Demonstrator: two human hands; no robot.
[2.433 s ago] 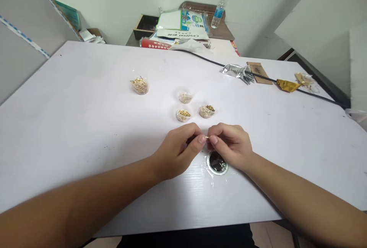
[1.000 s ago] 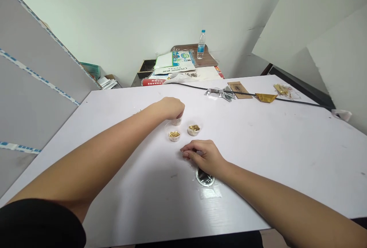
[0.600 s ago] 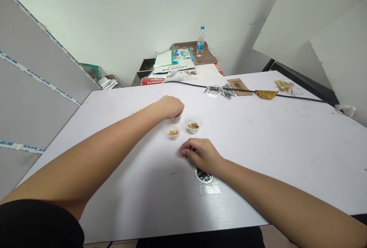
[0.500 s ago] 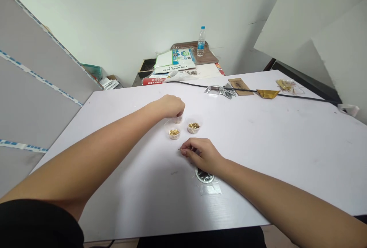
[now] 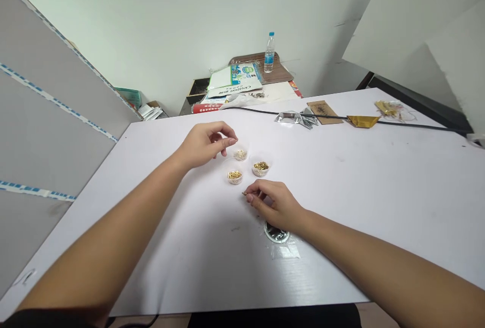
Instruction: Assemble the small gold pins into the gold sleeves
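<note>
The left hand point(image 5: 206, 145) hangs above the desk point(image 5: 326, 262), its thumb and forefinger pinched on a tiny piece point(image 5: 236, 140), too small to make out, just beside the far cup point(image 5: 240, 154). The right hand point(image 5: 275, 201), nearer the desk's front edge, grips a small golden pin point(image 5: 244, 193) between its fingers. Around them stand the left cup point(image 5: 235, 176) of golden pins and the right cup point(image 5: 261, 168) of darker golden ones.

Past the desk's far edge, a white bag point(image 5: 242, 87) bears what looks like "Cestbon" beside Chinese characters. The red book point(image 5: 206, 108) below it carries white Chinese characters, too small to read; so is the writing on the blue-labelled bottle point(image 5: 269, 55).
</note>
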